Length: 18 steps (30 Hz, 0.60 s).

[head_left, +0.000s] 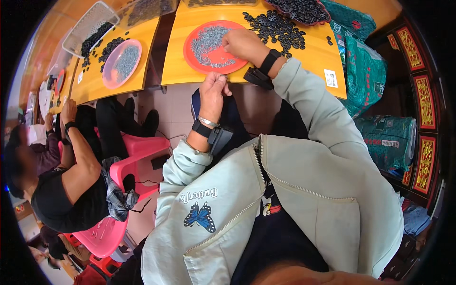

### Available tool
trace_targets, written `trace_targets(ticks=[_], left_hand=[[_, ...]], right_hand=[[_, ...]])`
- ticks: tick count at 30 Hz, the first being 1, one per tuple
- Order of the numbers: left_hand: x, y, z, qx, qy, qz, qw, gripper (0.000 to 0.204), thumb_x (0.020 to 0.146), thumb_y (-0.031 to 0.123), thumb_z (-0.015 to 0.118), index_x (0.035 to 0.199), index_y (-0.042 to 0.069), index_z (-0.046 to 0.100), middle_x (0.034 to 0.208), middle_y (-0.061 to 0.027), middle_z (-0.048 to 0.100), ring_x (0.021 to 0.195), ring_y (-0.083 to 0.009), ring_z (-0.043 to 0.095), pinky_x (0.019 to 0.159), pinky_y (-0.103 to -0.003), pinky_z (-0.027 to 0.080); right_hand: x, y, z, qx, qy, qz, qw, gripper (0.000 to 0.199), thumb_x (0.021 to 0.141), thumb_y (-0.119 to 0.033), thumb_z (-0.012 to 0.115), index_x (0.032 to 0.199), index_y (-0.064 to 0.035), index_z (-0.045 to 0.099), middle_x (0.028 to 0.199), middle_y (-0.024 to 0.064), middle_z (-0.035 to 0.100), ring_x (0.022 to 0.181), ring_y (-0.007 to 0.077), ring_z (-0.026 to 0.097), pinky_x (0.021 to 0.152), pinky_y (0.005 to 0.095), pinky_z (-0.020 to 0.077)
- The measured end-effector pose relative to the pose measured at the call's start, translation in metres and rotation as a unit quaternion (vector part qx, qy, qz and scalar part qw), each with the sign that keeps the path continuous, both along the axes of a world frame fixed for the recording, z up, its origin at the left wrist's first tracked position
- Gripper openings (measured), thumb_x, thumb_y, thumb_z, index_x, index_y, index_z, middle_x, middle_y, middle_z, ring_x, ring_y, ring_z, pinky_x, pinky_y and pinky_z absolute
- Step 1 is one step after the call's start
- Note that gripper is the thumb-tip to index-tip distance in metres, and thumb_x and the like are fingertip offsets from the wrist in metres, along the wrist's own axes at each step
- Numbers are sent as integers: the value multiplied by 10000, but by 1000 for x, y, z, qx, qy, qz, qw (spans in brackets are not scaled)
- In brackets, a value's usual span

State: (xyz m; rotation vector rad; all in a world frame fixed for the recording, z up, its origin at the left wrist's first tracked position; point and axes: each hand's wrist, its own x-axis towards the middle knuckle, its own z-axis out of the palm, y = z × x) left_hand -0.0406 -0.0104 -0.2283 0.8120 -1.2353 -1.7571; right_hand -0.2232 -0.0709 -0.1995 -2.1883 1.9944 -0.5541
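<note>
Red plate: the round red plate (186, 49) sits on the yellow table (173, 66), near the edge by the person.
Silver bits: lots of small, thin silver metal bits (204, 39) lie in the plate, mostly on its left and back parts, with some along its front.
Right hand: the right hand (246, 45) reaches over the plate's right side. Its fingers curl in close together, and the tips are right by the silver bits. I cannot tell if they pinch one.
Left hand: the left hand (212, 94) is just in front of the plate, past the table edge. Its thumb and pointing finger are close together. The tips are too small to see well, so I cannot tell what they hold. The silver bits in the plate are behind this grip, apart from it.
Black rings: a big pile of black oval rings (280, 31) lies to the right of the plate.
Red basket: a red basket (327, 16) full of black pieces is behind the plate and to its right.
Pink bowl: a pink bowl (108, 75) with more silver bits is well left of the plate, on another yellow table (102, 91).
Green bags: shiny green bags (365, 71) stand far right of the plate.
</note>
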Motion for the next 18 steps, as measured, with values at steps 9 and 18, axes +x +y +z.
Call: trace_targets(ticks=[9,18], left_hand=[[2,-1,4,21,11,3,1000,129,912,109,466,805,48,502,639,-15,490,555,-111,479,559,-234,435],[-6,9,22,11,25,-21,999,112,911,105,468,819,50,499,652,-15,492,576,-108,479,574,-233,437]], right_hand=[[2,-10,-22,-39,111,30,993,121,778,-152,571,835,-54,611,811,162,630,803,359,598,681,454,462],[-11,47,20,59,-449,48,890,145,854,-162,581,904,-26,580,764,11,599,684,85,555,609,223,441]])
